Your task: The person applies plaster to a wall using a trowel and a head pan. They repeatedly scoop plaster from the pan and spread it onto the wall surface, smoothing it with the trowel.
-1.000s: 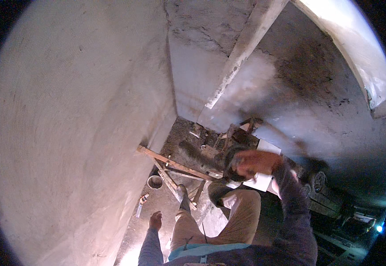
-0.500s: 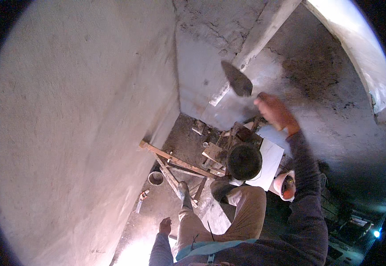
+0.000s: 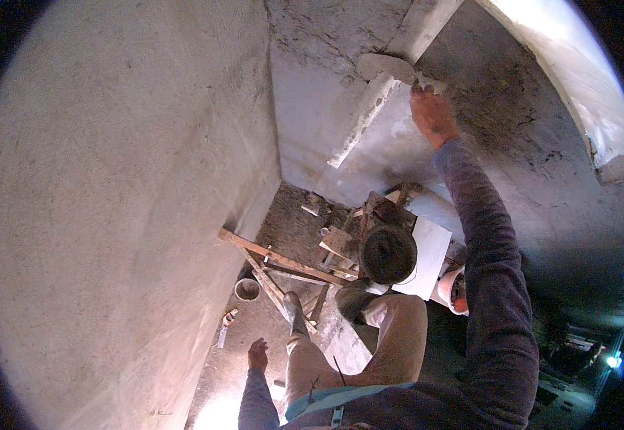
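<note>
My right hand is raised at the upper middle, closed round the handle of a mason's trowel. The trowel's pointed blade lies against or very close to the wall, across a pale straight strip. Rough, dark mortar covers the wall beyond the blade, with smoother grey plaster below it. Low beside my left leg hangs my left hand, its fingers loosely apart and nothing visible in them.
A dark bucket stands by my right knee, next to a white board. An orange-and-white bucket sits partly behind my right arm. Below are a wooden trestle, a small pail and a bottle. A plastered wall rises at left.
My right hand has moved up and away with the trowel, bringing its blade to the rough mortar near the strip's upper part. The left hand stays low, slightly shifted.
</note>
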Available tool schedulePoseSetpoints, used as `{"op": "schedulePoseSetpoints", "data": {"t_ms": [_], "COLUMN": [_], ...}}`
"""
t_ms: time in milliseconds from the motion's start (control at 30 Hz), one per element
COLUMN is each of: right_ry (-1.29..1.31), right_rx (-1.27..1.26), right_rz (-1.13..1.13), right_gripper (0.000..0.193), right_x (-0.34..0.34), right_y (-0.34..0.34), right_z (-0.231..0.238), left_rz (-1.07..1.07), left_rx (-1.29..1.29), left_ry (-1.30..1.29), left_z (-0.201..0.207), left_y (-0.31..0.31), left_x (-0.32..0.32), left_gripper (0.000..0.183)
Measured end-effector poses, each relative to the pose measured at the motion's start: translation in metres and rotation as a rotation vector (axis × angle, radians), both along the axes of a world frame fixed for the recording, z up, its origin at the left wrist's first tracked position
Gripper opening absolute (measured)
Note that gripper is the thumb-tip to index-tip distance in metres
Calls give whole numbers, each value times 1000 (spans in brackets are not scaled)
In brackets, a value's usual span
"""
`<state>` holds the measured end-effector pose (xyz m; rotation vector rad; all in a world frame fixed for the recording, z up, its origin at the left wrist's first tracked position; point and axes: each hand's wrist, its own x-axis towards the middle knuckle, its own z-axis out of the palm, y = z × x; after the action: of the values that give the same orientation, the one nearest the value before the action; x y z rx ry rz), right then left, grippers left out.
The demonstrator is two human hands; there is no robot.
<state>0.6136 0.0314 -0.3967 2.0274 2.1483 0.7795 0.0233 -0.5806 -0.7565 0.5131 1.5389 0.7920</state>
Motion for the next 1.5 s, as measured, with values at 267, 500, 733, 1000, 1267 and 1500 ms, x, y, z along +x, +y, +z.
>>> {"op": "schedulePoseSetpoints", "data": {"t_ms": [267, 500, 733, 1000, 1267, 1500], "right_ry": [311, 685, 970, 839, 847, 1304], "right_rx": [-45, -230, -361, -325, -548, -793], "right_rz": [-61, 0, 23, 43, 433, 172], "right_gripper": [39, 50, 44, 33, 36, 37], "right_x": [8, -30, -24, 12, -63, -62], "right_y": [-63, -76, 17, 10, -94, -75], "right_z": [36, -103, -169, -84, 54, 101], "left_rz": [21, -85, 231, 44, -38, 72], "left_rx": [-135, -145, 18, -2, -40, -65], "left_ry": [30, 117, -131, 57, 13, -36], "left_z": [9, 12, 13, 7, 9, 1], "left_y": [-36, -42, -26, -31, -22, 0], "left_x": [2, -3, -15, -6, 8, -1], "left_gripper": [34, 35, 31, 30, 27, 26]}}
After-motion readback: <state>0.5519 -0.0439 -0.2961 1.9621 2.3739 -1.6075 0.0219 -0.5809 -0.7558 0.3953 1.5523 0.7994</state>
